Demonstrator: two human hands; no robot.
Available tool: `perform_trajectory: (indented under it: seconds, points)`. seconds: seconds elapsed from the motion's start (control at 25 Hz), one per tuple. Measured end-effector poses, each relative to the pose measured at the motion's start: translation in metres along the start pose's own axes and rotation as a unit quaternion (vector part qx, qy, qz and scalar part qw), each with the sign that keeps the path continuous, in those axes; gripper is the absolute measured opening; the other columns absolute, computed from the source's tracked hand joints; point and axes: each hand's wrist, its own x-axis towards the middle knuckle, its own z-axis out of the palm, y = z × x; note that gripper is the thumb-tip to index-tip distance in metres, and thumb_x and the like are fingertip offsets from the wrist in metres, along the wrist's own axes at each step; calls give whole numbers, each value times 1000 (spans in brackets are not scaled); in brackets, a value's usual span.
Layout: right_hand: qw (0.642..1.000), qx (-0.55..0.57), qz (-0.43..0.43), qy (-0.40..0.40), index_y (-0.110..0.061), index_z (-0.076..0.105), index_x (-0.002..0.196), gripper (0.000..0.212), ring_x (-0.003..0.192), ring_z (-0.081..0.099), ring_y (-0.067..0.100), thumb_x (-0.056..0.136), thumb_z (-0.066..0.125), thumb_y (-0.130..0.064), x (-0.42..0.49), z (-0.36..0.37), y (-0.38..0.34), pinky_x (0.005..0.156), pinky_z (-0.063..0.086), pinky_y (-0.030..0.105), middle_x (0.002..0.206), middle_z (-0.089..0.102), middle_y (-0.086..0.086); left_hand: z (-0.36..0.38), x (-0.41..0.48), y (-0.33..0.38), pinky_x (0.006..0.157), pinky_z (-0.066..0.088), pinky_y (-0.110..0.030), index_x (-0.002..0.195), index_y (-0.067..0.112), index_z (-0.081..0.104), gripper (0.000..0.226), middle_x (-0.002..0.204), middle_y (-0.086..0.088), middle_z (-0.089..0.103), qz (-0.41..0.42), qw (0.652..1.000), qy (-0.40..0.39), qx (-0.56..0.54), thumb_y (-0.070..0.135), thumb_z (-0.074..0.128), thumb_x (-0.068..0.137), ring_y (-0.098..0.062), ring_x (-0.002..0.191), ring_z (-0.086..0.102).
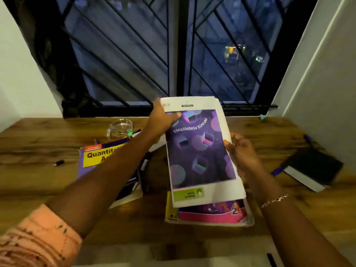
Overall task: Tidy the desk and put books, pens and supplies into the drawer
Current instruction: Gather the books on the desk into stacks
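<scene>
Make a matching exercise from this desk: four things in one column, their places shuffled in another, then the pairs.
Things:
1. purple notebook
2. black notebook
3. glass dish
4. pink book

Places:
A. far part of the desk, left of centre
B. held by the left hand and the right hand
C. near the desk's right edge
D. on the desk, beneath the held notebook

Pairs: 1-B, 2-C, 3-A, 4-D
</scene>
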Motion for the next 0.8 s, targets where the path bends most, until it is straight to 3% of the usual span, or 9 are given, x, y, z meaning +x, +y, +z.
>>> perform_trajectory:
  seconds: [0.12,0.2,0.24,0.32,0.36,0.48,0.68,0.8]
  points:
    - [994,-53,80,55,0,53,110,21,80,55,23,94,48,-14,-4,-12,29,62,47,25,93,59,13,39,-35,-53,91,50,-44,130,18,37,61,124,1,53,-93,994,-47,32,17,69,78,-23,112,54]
    - [990,-62,105,74,3,55,107,19,73,56,23,94,48,-10,-1,-16,45,56,50,22,87,60,15,53,-48,-80,95,46,-37,134,22,37,62,131,4,51,-104,988,-80,79,17,67,80,-18,118,50]
    - [986,-86,116,80,1,56,102,15,73,57,26,94,48,-8,1,-18,52,57,51,25,88,61,16,58,-53,-87,97,44,-35,136,19,36,63,134,2,49,-117,986,-90,79,12,65,82,-18,120,48]
    - [973,-164,132,90,0,57,103,15,89,60,38,91,52,-7,7,-19,62,74,54,41,104,63,25,63,-59,-98,103,41,-43,138,12,34,62,138,-9,47,-142,981,-97,90,8,64,83,-25,124,47]
    - [964,-214,128,96,1,57,109,21,97,59,41,90,53,-9,7,-18,64,80,51,41,111,62,27,65,-61,-99,105,39,-45,137,9,35,61,139,-12,46,-136,979,-94,118,10,63,83,-28,126,46]
    - [934,-328,107,96,-1,55,117,31,105,57,38,90,55,-17,2,-14,64,77,41,31,117,61,24,67,-62,-100,108,33,-39,140,9,32,59,143,-14,40,-99,961,-83,246,20,59,88,-29,130,40]
    - [906,-405,86,89,-5,51,117,36,109,54,37,89,56,-28,-7,-8,71,87,46,38,121,57,20,67,-69,-103,109,31,-40,145,10,21,62,150,-19,22,-92,896,-73,429,35,46,94,-34,134,31]
    - [894,-431,89,87,-5,45,124,41,115,50,39,91,53,-27,-9,-6,74,92,45,40,126,50,21,67,-78,-107,104,34,-38,145,8,20,60,148,-17,22,-46,867,-58,493,38,39,96,-33,133,30]
